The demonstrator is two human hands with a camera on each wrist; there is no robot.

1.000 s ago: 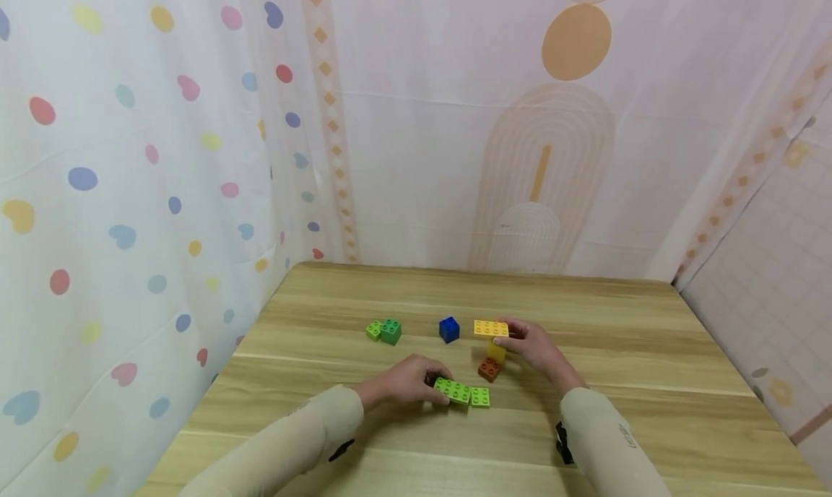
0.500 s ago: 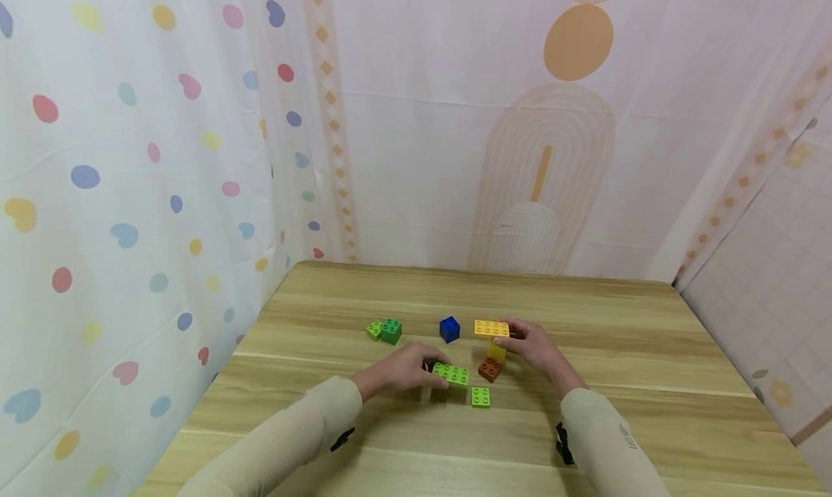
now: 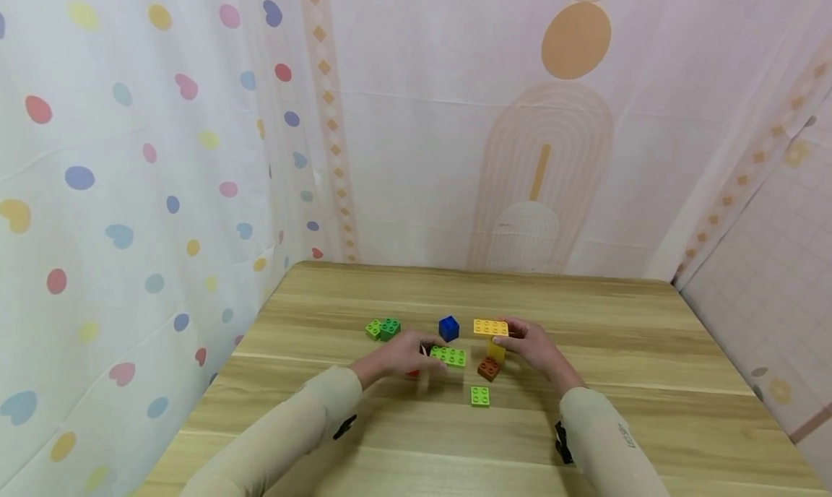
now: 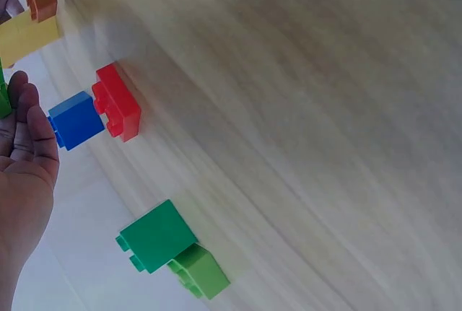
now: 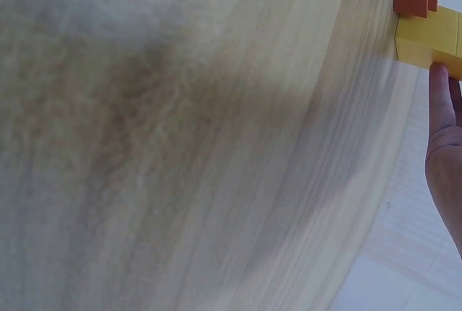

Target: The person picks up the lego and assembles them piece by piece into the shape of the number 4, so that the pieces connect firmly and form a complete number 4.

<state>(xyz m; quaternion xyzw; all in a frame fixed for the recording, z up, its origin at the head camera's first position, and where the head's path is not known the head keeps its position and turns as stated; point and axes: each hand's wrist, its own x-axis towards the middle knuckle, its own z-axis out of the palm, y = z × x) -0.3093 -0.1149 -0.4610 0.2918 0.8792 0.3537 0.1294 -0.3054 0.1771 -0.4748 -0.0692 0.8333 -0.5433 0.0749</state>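
My left hand (image 3: 404,354) pinches a long lime-green toy brick (image 3: 450,357) at its left end, studs up. In the left wrist view, the fingers (image 4: 32,127) show at the left edge and only a sliver of that brick appears. My right hand (image 3: 531,344) grips an orange-yellow long brick (image 3: 490,328) at its right end, above a yellow block (image 3: 497,349). In the right wrist view the thumb (image 5: 440,94) lies against the yellow block (image 5: 422,40). A brown-orange brick (image 3: 489,368) stands just in front of it.
A small lime brick (image 3: 479,396) lies nearer the front. Behind are a blue brick (image 3: 448,329), a dark green brick (image 3: 390,329) and another small lime brick (image 3: 373,329). A red brick (image 4: 119,103) is mostly hidden by the left hand in the head view.
My left hand has carried the long lime-green brick away from the small lime brick, toward the back of the table. A bit of the red brick now shows below that hand. My right hand stays put.
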